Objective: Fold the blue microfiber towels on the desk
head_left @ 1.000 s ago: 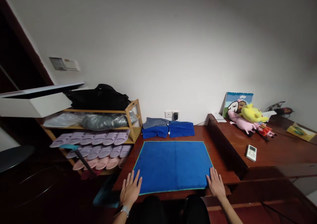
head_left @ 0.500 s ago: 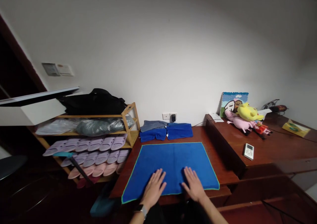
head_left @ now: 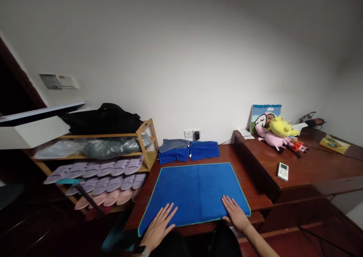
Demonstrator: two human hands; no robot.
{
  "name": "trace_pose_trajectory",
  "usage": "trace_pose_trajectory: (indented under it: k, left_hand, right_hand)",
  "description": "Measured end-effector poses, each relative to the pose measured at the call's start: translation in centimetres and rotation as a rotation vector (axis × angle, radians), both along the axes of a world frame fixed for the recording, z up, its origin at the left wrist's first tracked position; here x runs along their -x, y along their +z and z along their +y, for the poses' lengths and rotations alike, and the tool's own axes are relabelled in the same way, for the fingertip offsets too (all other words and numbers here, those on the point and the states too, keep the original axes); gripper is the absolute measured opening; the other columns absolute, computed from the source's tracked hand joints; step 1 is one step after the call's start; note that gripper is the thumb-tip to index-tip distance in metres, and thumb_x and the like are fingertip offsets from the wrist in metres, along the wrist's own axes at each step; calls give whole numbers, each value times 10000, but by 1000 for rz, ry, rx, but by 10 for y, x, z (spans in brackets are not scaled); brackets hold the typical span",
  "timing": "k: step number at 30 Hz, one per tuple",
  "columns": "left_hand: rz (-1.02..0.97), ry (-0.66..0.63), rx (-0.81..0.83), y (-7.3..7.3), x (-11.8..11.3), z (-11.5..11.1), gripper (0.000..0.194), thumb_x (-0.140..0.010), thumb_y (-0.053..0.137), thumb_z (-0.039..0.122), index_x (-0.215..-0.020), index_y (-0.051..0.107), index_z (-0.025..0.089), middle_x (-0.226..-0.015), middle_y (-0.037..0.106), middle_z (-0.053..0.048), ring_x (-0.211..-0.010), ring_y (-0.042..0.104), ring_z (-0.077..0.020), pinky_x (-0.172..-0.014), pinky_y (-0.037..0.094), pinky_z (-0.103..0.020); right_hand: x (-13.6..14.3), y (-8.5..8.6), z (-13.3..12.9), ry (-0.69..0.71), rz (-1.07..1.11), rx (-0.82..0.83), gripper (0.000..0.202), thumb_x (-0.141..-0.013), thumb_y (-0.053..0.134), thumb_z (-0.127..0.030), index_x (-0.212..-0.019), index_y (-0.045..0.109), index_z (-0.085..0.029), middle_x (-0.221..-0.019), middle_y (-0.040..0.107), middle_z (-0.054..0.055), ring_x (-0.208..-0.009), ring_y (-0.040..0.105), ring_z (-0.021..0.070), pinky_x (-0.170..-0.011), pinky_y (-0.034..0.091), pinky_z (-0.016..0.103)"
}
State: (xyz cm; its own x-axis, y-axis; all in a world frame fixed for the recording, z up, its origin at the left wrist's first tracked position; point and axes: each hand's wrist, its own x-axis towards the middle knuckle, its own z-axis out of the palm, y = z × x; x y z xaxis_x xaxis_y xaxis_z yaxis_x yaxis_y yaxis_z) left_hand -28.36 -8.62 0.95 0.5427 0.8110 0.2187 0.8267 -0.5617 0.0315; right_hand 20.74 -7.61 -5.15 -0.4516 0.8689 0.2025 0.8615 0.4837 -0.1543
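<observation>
The blue cloth (head_left: pixel 195 190) lies flat and open on the brown table (head_left: pixel 256 196), with its green edge showing. The left hand (head_left: pixel 157 226) is flat on the near left part of the cloth, palm down, with its fingers spread a bit. The right hand (head_left: pixel 236 214) is flat on the near right part, palm down too, with its fingers closer to each other and its thumb out. The hands are well apart, and neither one is pinching the cloth.

At the far side of the table, two small blue cloths (head_left: pixel 204 150) lie side by side. A grey cloth (head_left: pixel 173 145) is by the left one. A black plug (head_left: pixel 196 136) is in the wall behind them.

On the left is a wood rack (head_left: pixel 149 160) with slippers (head_left: pixel 106 167) and a black bag (head_left: pixel 104 120) on top. On the right, a desk (head_left: pixel 309 170) holds a white remote (head_left: pixel 283 171) and soft toys (head_left: pixel 280 130).
</observation>
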Motion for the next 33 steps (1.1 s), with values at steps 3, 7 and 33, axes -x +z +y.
trace_pose_trajectory:
  k: [3, 7, 33]
  left_hand:
    - [-1, 99, 4, -7, 35, -5, 657, -1005, 452, 582, -1593, 188, 455, -1651, 364, 19, -1485, 414, -261, -1194, 409, -486]
    - [-50, 173, 18, -16, 67, -8, 630, -1011, 435, 566, -1590, 229, 431, -1651, 363, 33, -1493, 400, -243, -1215, 381, -470]
    - [-40, 591, 128, -10, 14, 108, 692, -1009, 293, 575, -1589, 353, 203, -1670, 309, -110, -1550, 280, -269, -1258, 231, -505]
  right_hand:
    - [-53, -8, -3, -88, -45, 17, 709, -1002, 506, -509, -1619, 257, -265, -1649, 331, 68, -1515, 332, 258, -1237, 311, 444]
    - [-101, -11, -7, -182, -83, 81, 651, -1009, 447, -529, -1590, 358, -248, -1632, 356, 77, -1502, 357, 265, -1217, 349, 454]
    - [102, 53, 76, -329, 77, 262, 769, -1026, 186, -610, -1620, 231, -123, -1685, 183, 78, -1570, 158, 233, -1285, 133, 457]
